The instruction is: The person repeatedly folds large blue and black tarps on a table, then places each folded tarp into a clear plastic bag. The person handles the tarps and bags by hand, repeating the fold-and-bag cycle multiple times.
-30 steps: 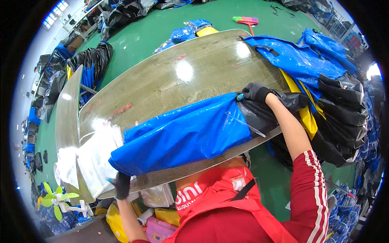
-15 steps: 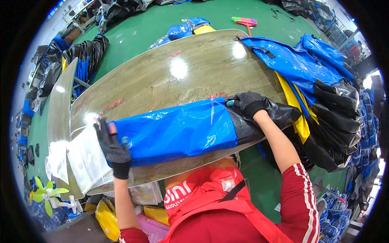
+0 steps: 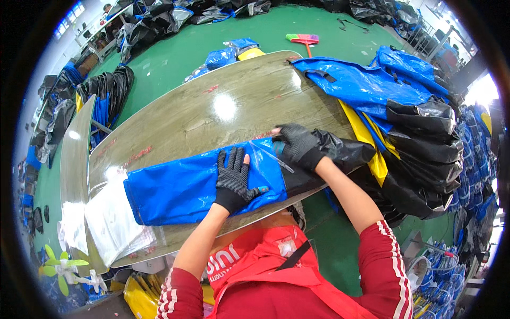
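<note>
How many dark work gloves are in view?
2: one on the left hand, spread on the blue plastic fabric; one on the right hand, over the black fabric. Others may be hidden.

White lettering (image 3: 222, 262) on red apron (image 3: 265, 284); only partly legible.

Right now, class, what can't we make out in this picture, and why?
Left hand, head view: palm hidden by its own back.
Right hand, head view: whether it grips the black plastic, hidden by its own back.
Broom, head view: handle's end hidden by blue sheeting.
Maroon top, head view: cut off by the lower edge.
</note>
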Available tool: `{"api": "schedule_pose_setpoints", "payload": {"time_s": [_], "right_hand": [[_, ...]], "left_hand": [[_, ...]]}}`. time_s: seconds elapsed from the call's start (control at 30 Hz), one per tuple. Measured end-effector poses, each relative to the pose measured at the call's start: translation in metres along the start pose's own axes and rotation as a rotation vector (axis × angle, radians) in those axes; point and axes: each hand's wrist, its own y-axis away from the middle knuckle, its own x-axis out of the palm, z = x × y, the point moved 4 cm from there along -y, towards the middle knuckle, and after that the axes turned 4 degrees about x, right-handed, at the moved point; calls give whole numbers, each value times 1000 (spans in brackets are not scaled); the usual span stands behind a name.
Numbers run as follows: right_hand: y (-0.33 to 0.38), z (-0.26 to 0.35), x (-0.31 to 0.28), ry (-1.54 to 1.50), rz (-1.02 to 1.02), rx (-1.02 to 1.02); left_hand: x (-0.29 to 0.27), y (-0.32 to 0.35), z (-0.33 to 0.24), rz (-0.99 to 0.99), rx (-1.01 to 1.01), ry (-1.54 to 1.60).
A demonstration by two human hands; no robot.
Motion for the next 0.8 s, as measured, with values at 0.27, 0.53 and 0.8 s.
{"api": "schedule_pose_setpoints", "payload": {"time_s": [0.27,0.53,0.8], "right_hand": [[114,99,-99,-109,848,-4],[82,-14,-100,542,226,330],[174,-41,-74,43,-828,607]], "left_hand": [[6,4,5,8,18,-20],[-11,-26,-37,-19,213,89],[30,-88,-75,34,148,132]]}}
